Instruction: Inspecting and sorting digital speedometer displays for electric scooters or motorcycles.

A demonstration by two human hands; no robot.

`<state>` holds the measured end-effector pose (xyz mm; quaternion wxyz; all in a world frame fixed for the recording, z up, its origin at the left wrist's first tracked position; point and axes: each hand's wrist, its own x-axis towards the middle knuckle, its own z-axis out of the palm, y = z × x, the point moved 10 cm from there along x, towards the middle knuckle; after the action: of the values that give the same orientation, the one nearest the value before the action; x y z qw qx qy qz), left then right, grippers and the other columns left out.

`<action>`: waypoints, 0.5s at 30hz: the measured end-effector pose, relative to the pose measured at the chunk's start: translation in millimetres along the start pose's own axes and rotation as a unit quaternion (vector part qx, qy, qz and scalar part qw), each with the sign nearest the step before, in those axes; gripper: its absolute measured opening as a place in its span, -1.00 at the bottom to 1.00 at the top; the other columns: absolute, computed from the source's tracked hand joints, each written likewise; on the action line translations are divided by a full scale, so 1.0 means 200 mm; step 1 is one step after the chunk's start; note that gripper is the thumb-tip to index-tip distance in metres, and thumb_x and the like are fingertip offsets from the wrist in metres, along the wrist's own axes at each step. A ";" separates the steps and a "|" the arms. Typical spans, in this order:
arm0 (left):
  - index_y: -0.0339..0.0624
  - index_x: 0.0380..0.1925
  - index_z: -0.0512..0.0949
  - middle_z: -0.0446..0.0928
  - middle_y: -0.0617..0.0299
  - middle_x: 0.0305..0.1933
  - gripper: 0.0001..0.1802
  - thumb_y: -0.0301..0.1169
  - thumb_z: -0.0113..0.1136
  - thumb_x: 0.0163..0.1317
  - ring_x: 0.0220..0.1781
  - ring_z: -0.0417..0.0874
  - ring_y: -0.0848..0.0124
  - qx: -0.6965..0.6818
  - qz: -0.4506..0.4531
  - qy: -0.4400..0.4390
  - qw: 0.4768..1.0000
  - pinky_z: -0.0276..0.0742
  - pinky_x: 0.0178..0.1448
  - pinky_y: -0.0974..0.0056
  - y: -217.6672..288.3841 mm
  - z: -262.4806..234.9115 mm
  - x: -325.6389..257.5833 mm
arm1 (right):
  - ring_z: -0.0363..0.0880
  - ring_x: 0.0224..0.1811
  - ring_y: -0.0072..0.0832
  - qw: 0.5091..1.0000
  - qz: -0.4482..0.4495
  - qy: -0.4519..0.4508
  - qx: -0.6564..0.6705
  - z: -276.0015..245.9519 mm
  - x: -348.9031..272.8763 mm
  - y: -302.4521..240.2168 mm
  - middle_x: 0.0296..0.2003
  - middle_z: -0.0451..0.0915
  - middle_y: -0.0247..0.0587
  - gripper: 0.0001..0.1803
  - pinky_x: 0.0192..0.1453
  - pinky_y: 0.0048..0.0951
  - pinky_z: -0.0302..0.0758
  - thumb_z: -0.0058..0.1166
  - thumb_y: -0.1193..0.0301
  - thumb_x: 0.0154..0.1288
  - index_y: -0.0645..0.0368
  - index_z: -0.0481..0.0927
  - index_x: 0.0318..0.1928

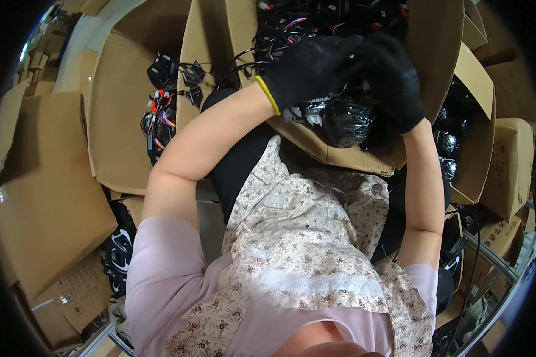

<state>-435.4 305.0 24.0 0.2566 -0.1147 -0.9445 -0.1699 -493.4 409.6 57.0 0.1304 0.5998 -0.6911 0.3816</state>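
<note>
Cables (294, 23) are best being kept clear as left hand (309, 66) and right hand (395, 80) are being held close, grip indiscernible.

1. Hands: 2, comprising left hand (315, 68) and right hand (394, 83).
2. Black gloves (298, 77): 2, one per hand.
3. Yellow cuff (268, 95): 1 visible.
4. Open boxes with contents showing: 3, comprising left box (122, 107), middle box (436, 53) and right box (483, 143).
5. Wrapped bundles (348, 125): 1 large in the middle box; at least 3 in the right box.
6. Cabled parts (161, 71): several in the left box; numerous in the middle box, overlapping, exact count unreadable.
7. Apron (304, 238): 1.
8. Pink sleeves (164, 250): 2.
</note>
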 end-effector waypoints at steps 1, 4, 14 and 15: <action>-0.17 0.27 0.44 0.58 0.01 0.17 -0.37 -0.19 0.32 0.22 0.14 0.65 0.06 0.010 -0.032 -0.047 0.998 0.61 0.18 0.06 -0.02 0.04 0.00 | 0.53 0.13 -0.08 0.996 0.014 0.087 0.012 -0.09 0.01 -0.02 0.06 0.52 -0.02 -0.49 0.25 -0.19 0.49 0.31 0.57 0.11 0.09 0.58 0.13; -0.14 0.16 0.53 0.66 -0.02 -0.02 -0.55 -0.23 0.23 0.31 -0.02 0.72 0.12 0.013 -0.105 0.129 0.986 0.65 0.06 0.19 -0.29 -0.15 -0.14 | 0.47 0.21 -0.03 0.982 0.140 0.122 0.029 -0.12 -0.15 0.10 0.12 0.48 0.04 -0.36 0.28 -0.14 0.47 0.37 0.46 0.14 0.08 0.47 0.26; -0.21 0.15 0.50 0.61 0.05 0.11 -0.65 -0.30 0.01 0.47 0.11 0.69 0.28 -0.691 -0.335 0.286 0.574 0.70 0.13 0.19 -0.48 0.18 -0.48 | 0.07 0.49 0.18 0.878 0.396 -0.045 -0.266 0.39 -0.83 -0.02 0.46 0.14 0.19 -0.04 0.39 0.36 0.05 0.38 -0.10 0.00 -0.25 0.33 0.44; -0.23 0.13 0.50 0.61 0.05 0.09 -0.65 -0.30 0.03 0.45 0.09 0.70 0.29 -0.657 -0.339 0.282 0.611 0.71 0.09 0.21 -0.47 0.17 -0.46 | 0.11 0.48 0.14 0.884 0.348 -0.048 -0.308 0.41 -0.79 -0.05 0.45 0.17 0.12 -0.11 0.40 0.33 0.06 0.35 -0.01 0.03 -0.27 0.35 0.42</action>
<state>-401.1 219.9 -75.6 0.2900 0.1288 -0.4323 -0.8440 -422.1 469.0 -95.5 0.1343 0.2679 -0.9435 0.1414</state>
